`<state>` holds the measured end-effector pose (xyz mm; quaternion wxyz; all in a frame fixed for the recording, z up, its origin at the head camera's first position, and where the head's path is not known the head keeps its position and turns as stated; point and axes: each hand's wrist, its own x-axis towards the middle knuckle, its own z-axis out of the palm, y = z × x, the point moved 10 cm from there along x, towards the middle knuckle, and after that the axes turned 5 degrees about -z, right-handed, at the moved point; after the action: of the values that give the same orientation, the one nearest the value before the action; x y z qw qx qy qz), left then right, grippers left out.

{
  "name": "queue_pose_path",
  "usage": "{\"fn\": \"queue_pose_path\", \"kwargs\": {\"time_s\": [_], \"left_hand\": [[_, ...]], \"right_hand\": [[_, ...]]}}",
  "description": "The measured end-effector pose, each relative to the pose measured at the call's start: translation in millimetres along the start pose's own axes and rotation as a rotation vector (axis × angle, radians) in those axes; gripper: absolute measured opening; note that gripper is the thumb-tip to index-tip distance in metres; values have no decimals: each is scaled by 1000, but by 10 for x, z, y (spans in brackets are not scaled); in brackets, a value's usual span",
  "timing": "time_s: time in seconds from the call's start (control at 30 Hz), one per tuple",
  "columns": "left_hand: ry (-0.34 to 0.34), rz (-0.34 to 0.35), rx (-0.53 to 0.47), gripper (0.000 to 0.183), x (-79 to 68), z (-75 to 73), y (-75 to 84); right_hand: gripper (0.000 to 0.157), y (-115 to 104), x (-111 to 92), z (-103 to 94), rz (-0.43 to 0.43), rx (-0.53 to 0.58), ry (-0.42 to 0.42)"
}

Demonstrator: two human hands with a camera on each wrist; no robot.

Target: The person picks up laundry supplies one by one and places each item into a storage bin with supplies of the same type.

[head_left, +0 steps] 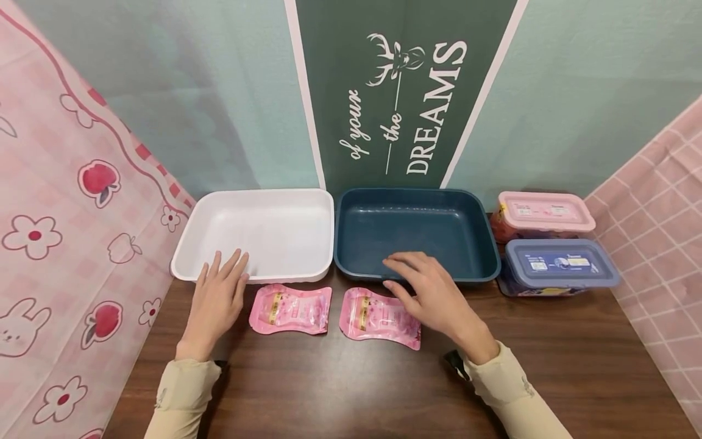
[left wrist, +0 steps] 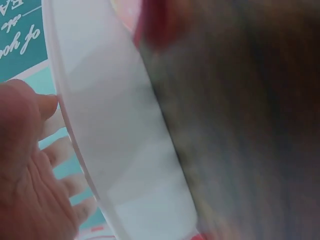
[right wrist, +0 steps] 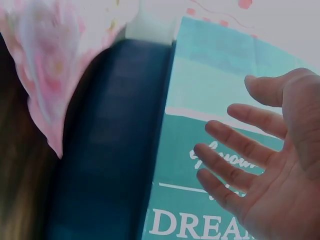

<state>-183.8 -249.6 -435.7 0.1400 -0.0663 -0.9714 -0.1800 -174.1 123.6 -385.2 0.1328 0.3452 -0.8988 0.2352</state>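
Observation:
In the head view my left hand (head_left: 218,297) reaches over the front left edge of a white basin (head_left: 323,244), fingers extended and holding nothing. My right hand (head_left: 430,292) hovers over the front edge of a dark blue basin (head_left: 471,244), its fingers spread loosely with nothing in them. Just below the right hand lies a pink pouch (head_left: 378,317), its right end partly covered from view. A second pink pouch (head_left: 292,310) lies in front of the white basin, to the right of my left hand. Both wrist views show an empty palm beside a basin wall.
At the right, a pink-lidded box (head_left: 548,212) stands behind a blue-lidded box (head_left: 562,263). The basins stand side by side against a green cloth backdrop (head_left: 241,122). Patterned pink cloths border the wooden table (head_left: 329,390) left and right.

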Motion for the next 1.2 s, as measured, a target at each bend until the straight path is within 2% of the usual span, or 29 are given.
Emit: {"fn": "queue_pose_path", "kwargs": {"time_s": [0.17,0.33,0.63,0.93,1.07,1.2], "left_hand": [[52,17,-10,42,-105,-60,-106],[81,28,-7,41,-179,-111,-155],[147,47,-30,38,-214,-163,-178],[188,49,-34,33,-206,-185,-153],[184,21,-48,32,-202,-186,-170],[168,1,-56,32,-195,-178,-179]], "right_hand": [[37,-137,-59,81,-61,13,7],[35,-172,-109,236,-57,32,-61],[36,-76,-202,567,70,82,-235],[49,-57,-286,766,102,87,-329],[53,-11,-336,862,151,109,-384],[55,16,-358,886,181,147,-391]]}}
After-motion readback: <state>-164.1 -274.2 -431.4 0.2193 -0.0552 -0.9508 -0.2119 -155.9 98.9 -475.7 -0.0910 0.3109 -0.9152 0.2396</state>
